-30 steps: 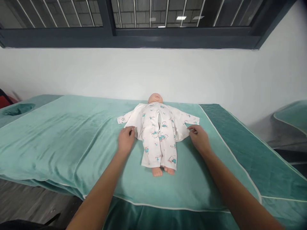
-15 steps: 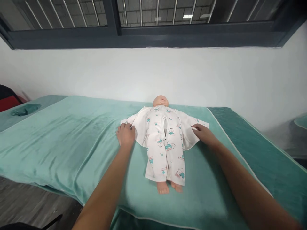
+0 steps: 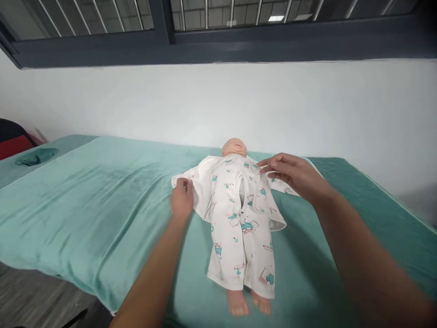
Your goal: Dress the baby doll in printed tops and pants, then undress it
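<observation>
Both hands flanked the doll (image 3: 239, 214) half a second ago; now the right hand (image 3: 295, 175) has lifted the jacket (image 3: 205, 191) flap over its chest, fingers pinching the cloth. Left hand (image 3: 182, 202) stays clenched on the opposite edge, on the green sheet (image 3: 102, 200).

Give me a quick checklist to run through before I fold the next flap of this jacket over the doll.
1. Doll lies flat on its back on the green blanket: ok.
2. Right hand has the jacket's right flap lifted over the chest: ok, though the exact pinch cannot be seen.
3. Left hand holds the edge of the left flap, which lies spread on the blanket: ok.
4. Doll's arms inside the jacket sleeves: cannot tell, the cloth hides them.
5. Romper legs straight, both feet showing: ok.
6. Head free of cloth: ok.
</observation>
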A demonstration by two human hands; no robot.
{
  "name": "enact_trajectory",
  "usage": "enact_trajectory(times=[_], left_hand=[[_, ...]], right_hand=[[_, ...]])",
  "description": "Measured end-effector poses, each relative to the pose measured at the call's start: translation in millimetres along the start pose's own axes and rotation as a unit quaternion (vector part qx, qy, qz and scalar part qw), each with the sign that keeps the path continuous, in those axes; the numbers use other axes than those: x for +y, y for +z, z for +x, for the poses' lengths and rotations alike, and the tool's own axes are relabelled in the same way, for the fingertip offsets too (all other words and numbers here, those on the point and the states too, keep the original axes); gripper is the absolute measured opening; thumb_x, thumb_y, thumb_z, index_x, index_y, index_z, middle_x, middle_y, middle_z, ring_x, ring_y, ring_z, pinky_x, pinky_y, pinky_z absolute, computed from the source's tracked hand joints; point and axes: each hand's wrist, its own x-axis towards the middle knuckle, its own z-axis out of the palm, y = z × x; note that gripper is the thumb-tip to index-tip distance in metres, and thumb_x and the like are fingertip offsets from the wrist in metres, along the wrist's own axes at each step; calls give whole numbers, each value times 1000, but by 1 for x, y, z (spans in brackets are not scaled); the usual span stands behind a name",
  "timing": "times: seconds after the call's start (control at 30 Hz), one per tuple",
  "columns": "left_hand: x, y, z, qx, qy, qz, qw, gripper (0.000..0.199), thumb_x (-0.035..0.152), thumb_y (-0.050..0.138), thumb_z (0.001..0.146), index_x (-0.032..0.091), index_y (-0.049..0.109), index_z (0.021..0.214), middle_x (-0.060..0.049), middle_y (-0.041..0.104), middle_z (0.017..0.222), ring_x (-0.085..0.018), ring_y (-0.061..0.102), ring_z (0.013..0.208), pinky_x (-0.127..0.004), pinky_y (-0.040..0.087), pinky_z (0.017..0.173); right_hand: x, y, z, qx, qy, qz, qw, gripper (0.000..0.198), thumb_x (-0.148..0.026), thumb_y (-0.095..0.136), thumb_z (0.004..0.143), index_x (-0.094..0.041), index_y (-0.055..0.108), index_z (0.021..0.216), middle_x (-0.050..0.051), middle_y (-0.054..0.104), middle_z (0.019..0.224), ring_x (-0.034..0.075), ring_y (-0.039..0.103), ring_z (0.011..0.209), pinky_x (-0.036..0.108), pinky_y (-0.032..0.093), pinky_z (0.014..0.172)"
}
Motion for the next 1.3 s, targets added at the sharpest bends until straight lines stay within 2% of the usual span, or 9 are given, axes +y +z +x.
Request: enact_trajectory(times=[0.17,0.33,0.5,0.63,0.77,0.87,0.97,1.07,1.3], left_hand=[[0,0,0,-6,-22,-76,997,15,37,46,92,24,54,92,-2,65,85,-19,58,78,-29,38,69],[6,0,-1,-16,-9,-251,968,16,38,52,91,22,54,90,2,55,83,-13,49,75,-24,37,69],[59,-12,-14,-76,36,-412,907,17,40,55,91,23,53,90,0,61,94,-14,56,83,-24,42,72],[107,-23,-41,-167,169,-300,924,14,35,49,95,23,52,89,-3,65,114,-18,60,102,-30,45,86],[123,-24,-59,-246,252,-118,929,22,29,45,96,21,55,78,-3,64,118,-17,62,92,-32,45,80],[124,-22,-50,-239,204,-134,940,31,35,46,95,21,61,72,-2,69,101,-16,63,82,-30,48,77],[126,-14,-21,-159,108,-153,969,29,41,49,92,22,70,85,-2,70,79,-17,63,73,-30,49,73],[133,5,18,-100,104,-138,980,25,32,53,87,21,73,97,-4,74,96,-19,65,86,-29,49,79],[155,44,60,-185,130,-89,970,22,25,54,80,18,75,78,-3,73,82,-20,64,81,-31,46,78]], right_hand=[[27,24,50,214,20,-125,969,25,-41,60,85,-20,60,71,2,66,76,15,55,67,30,40,65],[48,53,63,235,8,-204,950,20,-37,59,83,-21,56,73,-1,59,71,15,50,68,30,36,66],[56,53,60,226,-6,-137,964,18,-37,59,82,-21,55,75,-4,55,71,14,49,68,29,37,68],[57,49,62,224,7,-130,966,19,-39,59,82,-21,56,77,-4,56,73,14,51,70,29,38,69],[57,44,62,198,39,-147,968,28,-48,62,80,-21,57,84,-1,59,80,16,53,72,29,39,67],[51,41,61,170,67,-170,968,36,-54,66,76,-22,57,89,1,63,92,18,57,81,30,41,70],[45,40,60,152,96,-187,966,36,-52,66,75,-22,56,93,2,64,98,19,59,84,31,42,71],[44,39,63,152,110,-198,962,29,-45,63,77,-22,56,93,2,65,94,19,59,82,30,41,69],[57,38,76,190,87,-196,958,14,-33,58,76,-21,61,82,1,67,81,20,60,78,31,41,68]])
